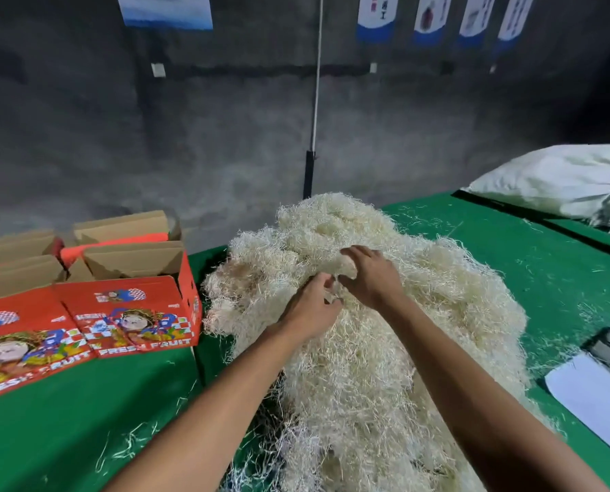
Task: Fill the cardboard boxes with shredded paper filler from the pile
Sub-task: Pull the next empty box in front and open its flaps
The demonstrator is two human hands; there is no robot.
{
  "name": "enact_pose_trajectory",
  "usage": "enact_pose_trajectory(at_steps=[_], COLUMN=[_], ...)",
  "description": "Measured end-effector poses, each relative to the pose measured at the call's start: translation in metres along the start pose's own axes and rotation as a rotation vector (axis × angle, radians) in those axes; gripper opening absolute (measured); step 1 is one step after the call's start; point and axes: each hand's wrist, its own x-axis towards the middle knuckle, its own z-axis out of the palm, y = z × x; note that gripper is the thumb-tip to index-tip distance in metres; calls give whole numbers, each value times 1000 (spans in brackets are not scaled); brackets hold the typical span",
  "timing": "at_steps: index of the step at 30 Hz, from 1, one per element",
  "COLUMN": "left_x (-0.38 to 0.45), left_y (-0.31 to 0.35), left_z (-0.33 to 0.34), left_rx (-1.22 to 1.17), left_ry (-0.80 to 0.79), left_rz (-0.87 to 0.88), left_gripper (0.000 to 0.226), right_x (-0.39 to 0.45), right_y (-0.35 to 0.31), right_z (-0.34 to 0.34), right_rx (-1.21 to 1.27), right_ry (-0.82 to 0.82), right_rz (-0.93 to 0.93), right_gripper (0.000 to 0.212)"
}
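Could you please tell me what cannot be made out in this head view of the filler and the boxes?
- Fingertips of the left hand and right hand: buried in the shredded paper pile, so how much each grips is unclear.
- Inside of the open cardboard boxes: hidden by raised flaps.
- Leftmost box: cut off by the frame edge.
- Wall posters: blurred and cut off at the top, unreadable.
- White paper: cut off at the right edge.
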Motion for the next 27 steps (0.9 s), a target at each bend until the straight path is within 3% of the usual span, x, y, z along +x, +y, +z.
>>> enact_pose_trajectory(at_steps=[8, 10, 14, 17, 19, 22, 27], left_x=[52, 55, 55, 54, 51, 42, 3], left_y=[-25, -42, -72, -83, -81, -72, -64], left_z=[7, 8, 3, -6, -13, -27, -59], left_rx=[-40, -38, -84, -159, -329, -881, -1408], left_ry=[-11, -7, 12, 50, 97, 96, 76], left_rz=[-92, -119, -158, -199, -272, -500, -532], left_gripper=[39, 38, 32, 31, 31, 42, 56], right_x=[72, 73, 74, 77, 80, 82, 52], right_y=[47, 49, 42, 25, 5, -44, -147], right_z=[68, 85, 96, 81, 65, 40, 1], right_rx=[-86, -49, 11, 25, 45, 94, 253], right_ry=[-121, -135, -23, 47, 92, 171, 248], right_rz=[183, 238, 277, 267, 216, 103, -68], right_gripper=[87, 77, 29, 19, 21, 22, 17])
